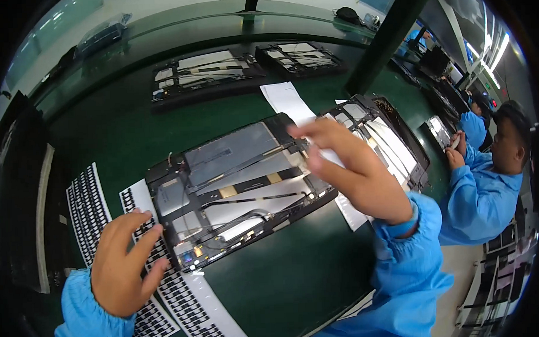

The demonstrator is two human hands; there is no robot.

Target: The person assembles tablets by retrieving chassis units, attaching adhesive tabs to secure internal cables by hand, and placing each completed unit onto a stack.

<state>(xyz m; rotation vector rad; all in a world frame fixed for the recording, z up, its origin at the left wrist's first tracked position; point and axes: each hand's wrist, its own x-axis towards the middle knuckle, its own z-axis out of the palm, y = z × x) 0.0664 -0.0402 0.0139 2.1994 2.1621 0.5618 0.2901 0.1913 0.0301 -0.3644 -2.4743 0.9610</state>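
Note:
An opened tablet [240, 193] lies tilted on the green bench, its silver battery panels, black flex cables and small circuit board exposed. Over the tablet's upper right corner is my right hand [355, 168], slightly blurred; thumb and forefinger are apart and I see nothing between them. My left hand [119, 263] rests by the tablet's left edge, above white sheets of small black stickers. Its fingers are spread, holding nothing visible. One sticker sheet [194, 302] runs partly beneath the tablet's lower left corner; another sticker sheet [85, 204] lies further left.
A second opened tablet [393, 146] lies right of my right hand. Two more tablets [204, 70] [301, 55] stand at the back, near white paper [286, 99]. A dark green post [389, 39] rises at back right. A person in blue [484, 185] works along the bench. Black stacked trays [21, 201] stand left.

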